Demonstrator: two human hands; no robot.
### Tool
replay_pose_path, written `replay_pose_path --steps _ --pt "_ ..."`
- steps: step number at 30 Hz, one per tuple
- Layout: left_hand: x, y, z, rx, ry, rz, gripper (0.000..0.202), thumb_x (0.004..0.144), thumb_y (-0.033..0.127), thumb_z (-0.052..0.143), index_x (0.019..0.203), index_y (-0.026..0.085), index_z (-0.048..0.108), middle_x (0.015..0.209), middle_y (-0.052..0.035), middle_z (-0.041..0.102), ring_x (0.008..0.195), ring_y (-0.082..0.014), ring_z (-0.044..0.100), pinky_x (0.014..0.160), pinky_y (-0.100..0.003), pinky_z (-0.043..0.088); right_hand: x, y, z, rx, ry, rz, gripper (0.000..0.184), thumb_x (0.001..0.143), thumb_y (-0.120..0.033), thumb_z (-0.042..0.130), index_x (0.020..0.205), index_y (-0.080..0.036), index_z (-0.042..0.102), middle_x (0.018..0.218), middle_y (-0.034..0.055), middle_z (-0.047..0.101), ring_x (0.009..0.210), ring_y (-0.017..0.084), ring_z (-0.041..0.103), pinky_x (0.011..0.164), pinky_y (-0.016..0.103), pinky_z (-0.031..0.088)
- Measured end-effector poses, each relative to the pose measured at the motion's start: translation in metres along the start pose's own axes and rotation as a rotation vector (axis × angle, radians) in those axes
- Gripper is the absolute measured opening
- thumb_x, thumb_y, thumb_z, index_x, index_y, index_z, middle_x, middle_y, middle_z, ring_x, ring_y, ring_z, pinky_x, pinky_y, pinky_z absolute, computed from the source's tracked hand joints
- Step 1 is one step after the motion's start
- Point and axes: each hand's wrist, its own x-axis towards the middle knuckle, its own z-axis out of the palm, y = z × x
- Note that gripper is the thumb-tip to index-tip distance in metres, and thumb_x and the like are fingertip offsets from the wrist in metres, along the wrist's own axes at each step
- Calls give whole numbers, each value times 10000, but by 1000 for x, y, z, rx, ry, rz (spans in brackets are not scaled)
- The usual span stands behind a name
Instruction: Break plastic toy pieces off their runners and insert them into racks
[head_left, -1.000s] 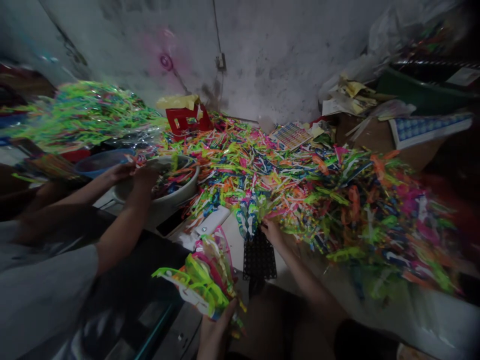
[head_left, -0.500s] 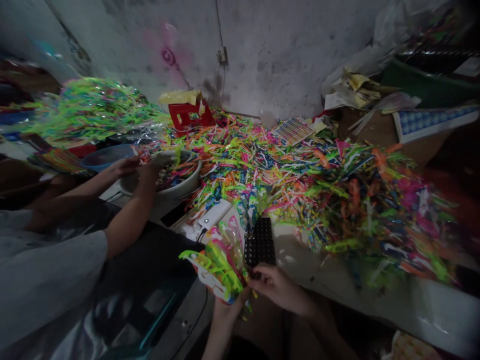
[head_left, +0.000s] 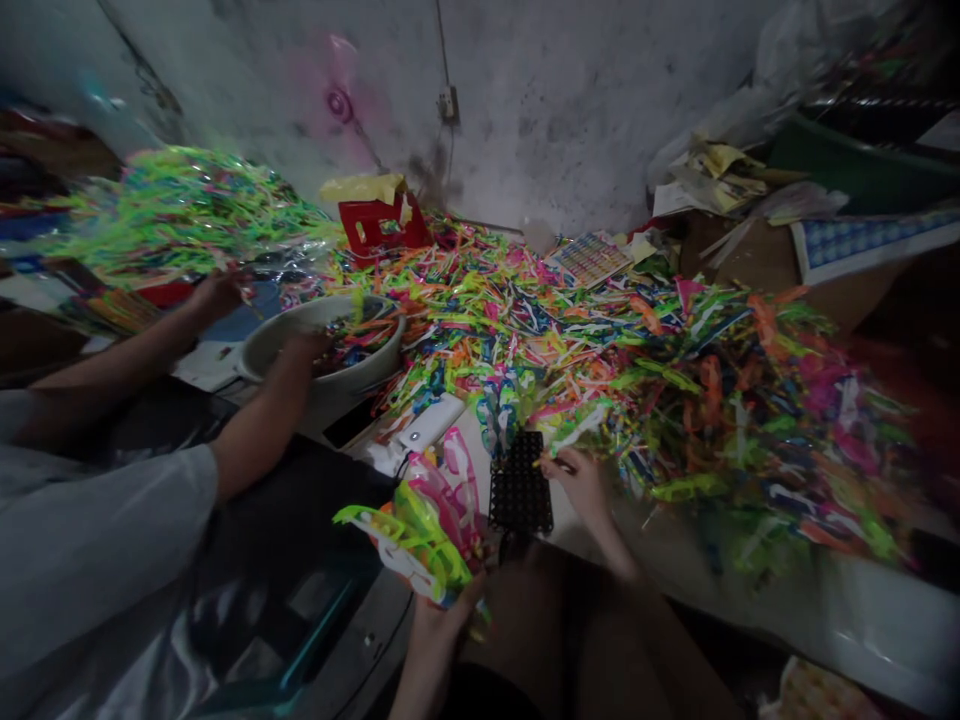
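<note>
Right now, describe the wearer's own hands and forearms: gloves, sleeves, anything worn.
Both are bare: the left hand and right hand wear no gloves, and no sleeve covers either forearm in view. No watch, ring or band shows, though the picture is dim. The grey sleeve at the side is another person's.

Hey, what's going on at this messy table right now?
The person's left hand grips a fanned bunch of neon green and pink plastic frames. Their right hand is at the edge of the big heap of colourful plastic strips, beside a black perforated tray; its grip is unclear. A co-worker's hand rests at a white bowl.
</note>
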Motion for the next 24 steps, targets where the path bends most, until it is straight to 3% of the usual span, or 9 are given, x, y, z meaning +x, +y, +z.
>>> replay_pose_path --steps 5,11,17,24 --pt "0 -2 -1 -61 55 -10 588 424 405 827 928 161 648 958 -88 700 1011 -280 600 897 -334 471 51 45 14 -162 -50 -81 326 701 -508 573 645 -191 515 659 11 601 661 163 585 624 268 485" --pt "9 -6 -8 -36 88 -13 621 414 427 823 950 162 656 991 -89 695 1009 -275 601 917 -328 460 67 74 35 -234 -80 -113 235 758 -402 517 676 -183 532 678 6 606 682 156 580 644 262 471" --pt "11 -2 -8 -2 79 -28 652 378 448 832 931 146 664 983 -99 695 989 -293 608 921 -368 467 69 65 34 -384 -127 -127 68 759 -208 525 748 -186 588 728 19 648 731 166 593 686 262 445" --pt "12 -9 -3 -46 82 -42 641 387 383 842 949 154 637 968 -91 701 962 -272 624 768 -283 541 73 47 41 -571 -121 -104 152 721 -75 526 707 -195 616 706 11 657 720 159 591 670 233 411"
